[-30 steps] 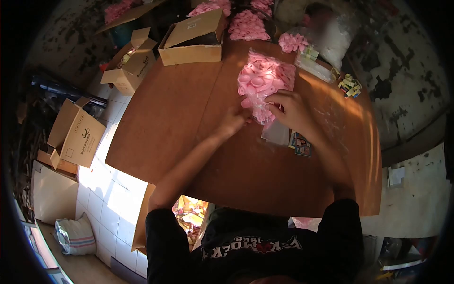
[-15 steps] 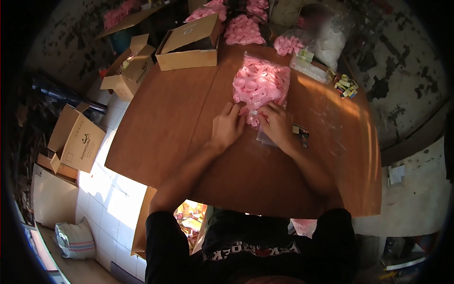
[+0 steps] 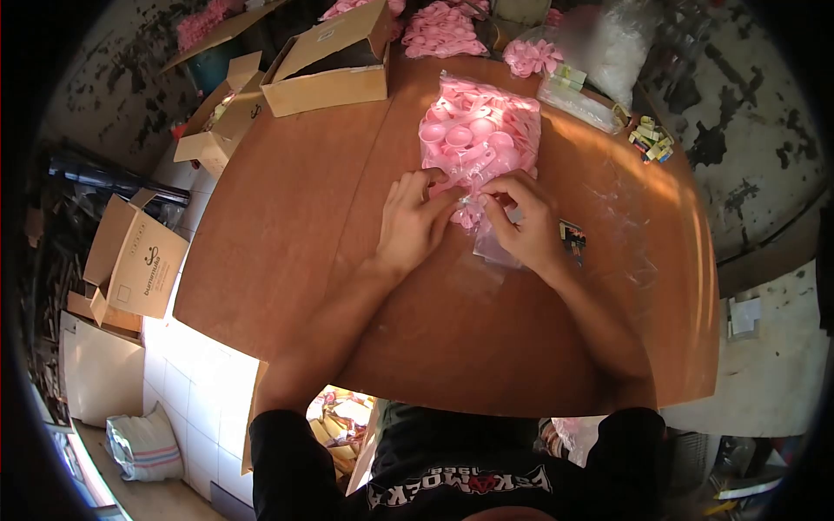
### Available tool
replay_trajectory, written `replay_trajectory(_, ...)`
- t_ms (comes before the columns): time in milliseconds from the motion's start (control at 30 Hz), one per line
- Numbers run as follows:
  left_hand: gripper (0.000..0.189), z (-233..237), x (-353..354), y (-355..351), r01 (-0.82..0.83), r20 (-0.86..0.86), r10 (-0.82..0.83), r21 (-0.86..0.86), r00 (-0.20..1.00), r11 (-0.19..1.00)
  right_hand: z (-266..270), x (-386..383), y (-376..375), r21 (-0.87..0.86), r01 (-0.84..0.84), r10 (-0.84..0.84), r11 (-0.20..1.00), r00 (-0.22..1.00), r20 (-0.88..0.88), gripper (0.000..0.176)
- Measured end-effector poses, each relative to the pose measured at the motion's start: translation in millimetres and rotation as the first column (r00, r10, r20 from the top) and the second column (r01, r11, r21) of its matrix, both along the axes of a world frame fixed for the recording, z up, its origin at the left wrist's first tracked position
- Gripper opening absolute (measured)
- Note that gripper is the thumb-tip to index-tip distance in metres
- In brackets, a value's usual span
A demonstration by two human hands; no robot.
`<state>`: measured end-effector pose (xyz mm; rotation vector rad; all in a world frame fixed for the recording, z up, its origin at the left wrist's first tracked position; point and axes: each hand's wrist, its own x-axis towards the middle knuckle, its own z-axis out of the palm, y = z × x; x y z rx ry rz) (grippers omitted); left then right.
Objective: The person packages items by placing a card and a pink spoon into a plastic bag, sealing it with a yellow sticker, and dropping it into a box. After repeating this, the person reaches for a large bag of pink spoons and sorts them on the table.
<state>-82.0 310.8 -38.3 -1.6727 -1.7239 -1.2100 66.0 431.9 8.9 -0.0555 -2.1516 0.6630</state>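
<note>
A clear plastic bag full of pink spoons [image 3: 482, 130] lies on the brown wooden table [image 3: 304, 200]. Its near end is bunched up. My left hand [image 3: 415, 215] pinches the gathered plastic from the left, fingers closed. From the right, my right hand [image 3: 521, 215] pinches the same gathered part with thumb and forefinger. Between the fingertips a small pink bunch [image 3: 469, 213] sticks out toward me. A flat clear plastic piece [image 3: 495, 249] lies under my right hand.
An open cardboard box [image 3: 326, 78] stands at the table's back left. At the back are more pink spoons [image 3: 443, 30], a clear plastic pack [image 3: 582, 104] and small colourful packets [image 3: 650, 139]. A dark patterned item [image 3: 572, 239] lies beside my right wrist.
The camera view has shifted slightly. My hands have moved a little apart at the bag's gathered end, and the fingers of my right hand are more raised.
</note>
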Motion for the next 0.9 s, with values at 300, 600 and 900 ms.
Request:
replay_trajectory(300, 0.023, -3.1, -2.9, -2.3, 0.033, -0.034, -0.034, -0.027, 0.999, 0.999, -5.1, -11.5, -8.9, 0.161, 0.004, -0.029, 0.987, 0.987, 0.155, 0.025)
replay_trajectory(600, 0.020, -9.4, -8.2, -4.7, -0.054, -0.210, 0.047, -0.029, 0.977, 0.998, 4.9, -33.3, -32.4, 0.552, 0.120, -0.379, 0.825, 0.843, 0.383, 0.038)
replay_trajectory(900, 0.021, -14.7, -3.7, -4.0, -0.078, -0.242, 0.070, -0.025, 0.968, 0.997, -18.5, -20.3, -12.5, -0.130, 0.180, -0.133, 0.975, 0.943, 0.305, 0.032)
